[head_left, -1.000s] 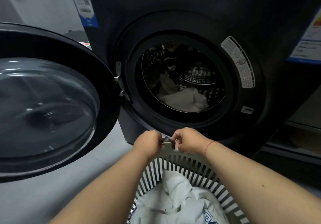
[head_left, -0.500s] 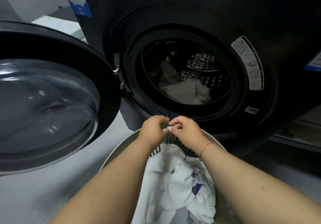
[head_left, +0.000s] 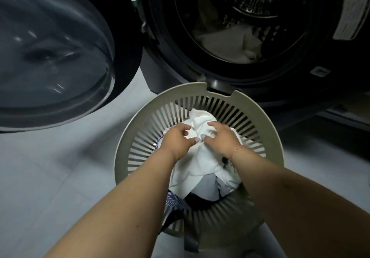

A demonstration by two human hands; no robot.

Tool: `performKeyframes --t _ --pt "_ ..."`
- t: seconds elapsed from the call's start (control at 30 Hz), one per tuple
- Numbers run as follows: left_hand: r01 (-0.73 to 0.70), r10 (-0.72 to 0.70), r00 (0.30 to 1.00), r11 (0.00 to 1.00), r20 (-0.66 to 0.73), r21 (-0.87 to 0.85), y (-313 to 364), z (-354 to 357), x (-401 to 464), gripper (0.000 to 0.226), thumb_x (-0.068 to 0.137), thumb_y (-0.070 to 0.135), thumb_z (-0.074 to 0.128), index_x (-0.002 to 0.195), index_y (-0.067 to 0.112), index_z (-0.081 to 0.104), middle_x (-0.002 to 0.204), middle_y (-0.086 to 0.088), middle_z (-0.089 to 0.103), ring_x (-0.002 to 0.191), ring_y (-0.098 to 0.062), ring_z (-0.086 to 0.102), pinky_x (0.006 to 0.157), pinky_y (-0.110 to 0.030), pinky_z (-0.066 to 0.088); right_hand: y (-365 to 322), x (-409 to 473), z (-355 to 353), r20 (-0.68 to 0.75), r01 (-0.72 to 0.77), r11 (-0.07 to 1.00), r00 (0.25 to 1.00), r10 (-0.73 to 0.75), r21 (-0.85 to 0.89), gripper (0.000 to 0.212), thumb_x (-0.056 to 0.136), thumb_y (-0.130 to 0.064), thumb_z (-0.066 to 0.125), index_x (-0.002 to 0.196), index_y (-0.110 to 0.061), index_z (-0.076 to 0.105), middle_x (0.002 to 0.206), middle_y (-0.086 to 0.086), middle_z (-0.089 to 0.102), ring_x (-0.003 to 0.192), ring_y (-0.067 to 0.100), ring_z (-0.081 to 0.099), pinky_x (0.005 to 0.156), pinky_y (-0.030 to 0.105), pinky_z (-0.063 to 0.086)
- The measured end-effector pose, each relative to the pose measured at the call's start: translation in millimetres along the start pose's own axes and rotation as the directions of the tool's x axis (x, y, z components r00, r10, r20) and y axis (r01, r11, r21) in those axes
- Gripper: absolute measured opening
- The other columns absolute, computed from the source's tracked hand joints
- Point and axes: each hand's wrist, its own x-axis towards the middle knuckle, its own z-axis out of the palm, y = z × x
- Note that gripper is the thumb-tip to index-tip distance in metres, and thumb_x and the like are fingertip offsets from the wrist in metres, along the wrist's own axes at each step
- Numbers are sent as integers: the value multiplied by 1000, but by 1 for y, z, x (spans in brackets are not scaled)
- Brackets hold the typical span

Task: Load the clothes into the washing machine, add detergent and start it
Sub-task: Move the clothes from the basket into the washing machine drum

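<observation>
Gripping white garment (head_left: 202, 157), both hands, in basket (head_left: 258, 113)

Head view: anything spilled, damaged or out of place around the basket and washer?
Nothing stands out. The washer door hangs open, clothes already lie in the drum, and the basket stands upright before it. Both the left hand and right hand reach into the white garment.
</observation>
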Motion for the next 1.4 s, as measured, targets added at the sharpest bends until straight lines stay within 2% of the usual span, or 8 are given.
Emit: performKeyframes --t 0.2,0.37,0.5,0.63,0.83,1.03,1.23,1.4 --pt "31 -37 996 996 78 78 -39 16 4 68 73 18 83 133 14 50 117 -5 56 109 -21 56 101 -31 44 35 -2 37 135 -33 991 990 50 -130 44 81 -27 69 123 -21 57 121 12 60 115 30 55 86 25 41" --pt "-10 4 990 999 141 44 -42 15 4 99 57 21 91 142 24 40 130 -1 55 119 -19 54 105 -33 43 3 -8 0 102 92 946 986 -130 310 13 83 -15 70 95 -19 67 84 2 63 74 16 58 65 26 46" --pt "-13 22 989 998 144 -65 -20 5 2 56 66 15 87 115 17 60 100 1 67 91 -14 62 82 -25 52 -19 -14 -34 98 153 874 970 -222 462 17 80 -7 71 92 -19 66 77 -8 62 66 -1 58 60 13 45" --pt "104 -70 993 913 99 -395 15 -10 -15 45 69 5 83 110 7 67 101 -12 73 86 -27 68 86 -41 56 -21 -28 -58 116 -56 552 990 -75 832 38 83 -7 68 117 -22 56 103 4 66 94 18 66 79 30 53" --pt "90 28 984 768 175 -634 80 -42 -46 45 61 0 77 105 1 67 97 -18 73 85 -30 69 77 -39 59 -7 -56 -73 408 -193 714 902 -141 673 121 50 -44 90 147 -38 18 149 -7 37 136 14 37 115 45 29" --pt "109 97 975 581 202 -806 125 -68 -67 57 72 -1 70 127 -3 56 119 -27 63 106 -38 63 96 -53 50 -44 -85 -91 433 -433 -3 901 -18 901 88 63 -86 41 137 -38 43 137 2 51 119 32 51 96 66 37" --pt "170 216 925 500 312 -849 159 -93 -91 56 76 -1 63 131 -4 51 121 -26 62 108 -38 62 97 -54 49 -87 -106 -110 430 -446 -159 894 -128 881 103 56 -96 30 135 -32 49 142 10 49 124 44 48 93 72 36" --pt "86 204 936 659 287 -747 173 -104 -92 53 83 1 65 134 4 51 126 -24 63 112 -36 64 89 -44 56 -135 -104 -132 259 -325 -349 940 -223 879 101 64 -91 34 136 -22 50 138 18 52 125 43 49 107 56 32"
